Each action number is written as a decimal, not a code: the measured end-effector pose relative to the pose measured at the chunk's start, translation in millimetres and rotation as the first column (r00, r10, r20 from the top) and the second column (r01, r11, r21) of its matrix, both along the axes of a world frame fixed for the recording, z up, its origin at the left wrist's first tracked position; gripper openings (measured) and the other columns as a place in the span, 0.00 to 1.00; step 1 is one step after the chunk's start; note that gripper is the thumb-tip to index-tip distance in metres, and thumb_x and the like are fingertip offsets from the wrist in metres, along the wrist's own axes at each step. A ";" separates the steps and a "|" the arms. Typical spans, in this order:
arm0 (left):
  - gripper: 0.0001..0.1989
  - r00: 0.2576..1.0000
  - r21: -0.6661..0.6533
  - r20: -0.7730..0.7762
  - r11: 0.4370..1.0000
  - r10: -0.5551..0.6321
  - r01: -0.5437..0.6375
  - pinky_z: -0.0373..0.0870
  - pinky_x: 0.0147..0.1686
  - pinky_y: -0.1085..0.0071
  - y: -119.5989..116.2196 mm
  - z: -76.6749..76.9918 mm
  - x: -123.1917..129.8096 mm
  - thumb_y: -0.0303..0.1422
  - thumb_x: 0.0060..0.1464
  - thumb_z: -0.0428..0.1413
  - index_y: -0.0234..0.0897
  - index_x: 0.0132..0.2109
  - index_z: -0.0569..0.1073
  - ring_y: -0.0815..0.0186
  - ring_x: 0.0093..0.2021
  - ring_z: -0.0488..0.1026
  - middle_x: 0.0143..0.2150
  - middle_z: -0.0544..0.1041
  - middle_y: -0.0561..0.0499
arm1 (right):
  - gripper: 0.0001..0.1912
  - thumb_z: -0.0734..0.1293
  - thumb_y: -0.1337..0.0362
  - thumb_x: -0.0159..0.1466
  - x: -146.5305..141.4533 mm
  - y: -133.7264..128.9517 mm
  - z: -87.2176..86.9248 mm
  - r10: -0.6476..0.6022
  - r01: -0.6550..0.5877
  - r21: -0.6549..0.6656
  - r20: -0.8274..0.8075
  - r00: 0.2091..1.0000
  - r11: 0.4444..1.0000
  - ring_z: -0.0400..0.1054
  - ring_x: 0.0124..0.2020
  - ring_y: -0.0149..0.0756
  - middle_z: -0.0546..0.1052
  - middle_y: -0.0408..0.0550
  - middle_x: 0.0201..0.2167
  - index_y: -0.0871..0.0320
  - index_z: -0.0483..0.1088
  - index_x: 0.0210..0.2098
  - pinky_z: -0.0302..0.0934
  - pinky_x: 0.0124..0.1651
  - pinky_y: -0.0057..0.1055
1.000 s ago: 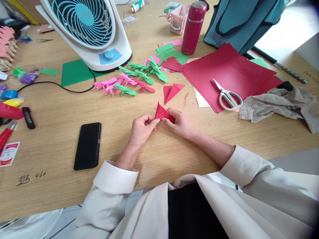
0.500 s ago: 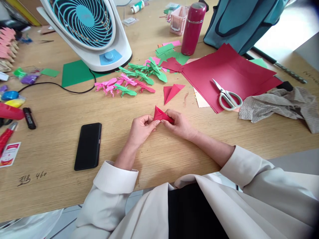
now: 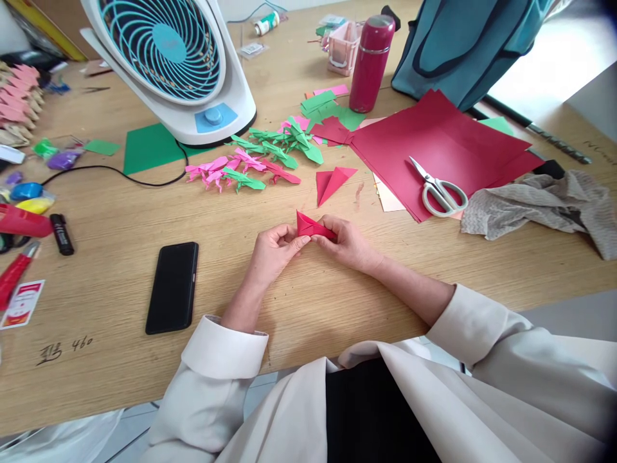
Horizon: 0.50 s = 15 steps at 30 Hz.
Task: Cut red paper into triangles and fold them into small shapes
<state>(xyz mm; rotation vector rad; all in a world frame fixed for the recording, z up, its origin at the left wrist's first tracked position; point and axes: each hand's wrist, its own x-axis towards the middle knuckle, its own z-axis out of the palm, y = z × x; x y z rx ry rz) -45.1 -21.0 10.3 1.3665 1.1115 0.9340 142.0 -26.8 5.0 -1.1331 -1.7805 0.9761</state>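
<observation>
A small folded red paper is pinched between both hands, just above the table. My left hand is closed on its left lower edge, thumb in front. My right hand grips its right end between thumb and bent fingers. Its pointed left corner stands up. Beyond the hands lies another folded red piece with two pointed flaps. Behind that, to the left, is a group of folded paper figures in green, pink and red.
White scissors rest on red sheets at the right, beside a grey cloth. A black phone lies left. Behind stand a fan, a red bottle and a teal bag.
The upright corner of the held red paper has tipped slightly left and lower. Both hands keep their grip in nearly the same place. The camera view has shifted a little.
</observation>
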 end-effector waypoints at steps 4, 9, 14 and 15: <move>0.13 0.999 0.018 -0.043 1.000 -0.004 0.004 0.63 0.25 0.76 0.1 1.5 -1.4 0.40 0.47 0.67 0.35 0.32 0.78 0.72 0.25 0.66 0.25 0.74 0.54 | 0.13 0.63 0.61 0.63 0.5 -0.6 1.0 0.043 -0.044 0.031 0.039 0.998 0.999 0.55 0.26 0.30 0.61 0.40 0.24 0.55 0.56 0.25 0.50 0.31 0.30; 0.11 0.998 0.029 -0.046 0.999 0.037 -0.036 0.57 0.25 0.76 -2.0 3.0 2.9 0.37 0.47 0.66 0.33 0.28 0.76 0.74 0.23 0.61 0.22 0.70 0.56 | 0.12 0.63 0.61 0.63 1.2 -1.0 1.6 0.059 -0.060 0.029 0.057 0.997 0.998 0.55 0.26 0.30 0.62 0.40 0.25 0.56 0.57 0.25 0.50 0.30 0.29; 0.10 0.998 -0.006 -0.022 0.998 0.059 -0.060 0.60 0.27 0.75 -3.1 1.8 5.6 0.37 0.47 0.65 0.33 0.30 0.78 0.73 0.25 0.65 0.24 0.73 0.54 | 0.11 0.63 0.60 0.64 0.8 -0.9 0.1 0.059 -0.059 -0.008 0.034 0.998 0.998 0.57 0.26 0.30 0.63 0.40 0.25 0.57 0.60 0.26 0.50 0.31 0.29; 0.10 0.998 -0.011 -0.019 0.998 0.061 -0.061 0.61 0.28 0.75 -3.1 1.5 5.8 0.37 0.47 0.65 0.33 0.31 0.78 0.72 0.25 0.66 0.25 0.75 0.53 | 0.11 0.63 0.60 0.63 0.8 -0.8 -0.3 0.058 -0.057 -0.017 0.028 0.998 0.998 0.57 0.26 0.30 0.63 0.40 0.25 0.57 0.60 0.26 0.50 0.31 0.29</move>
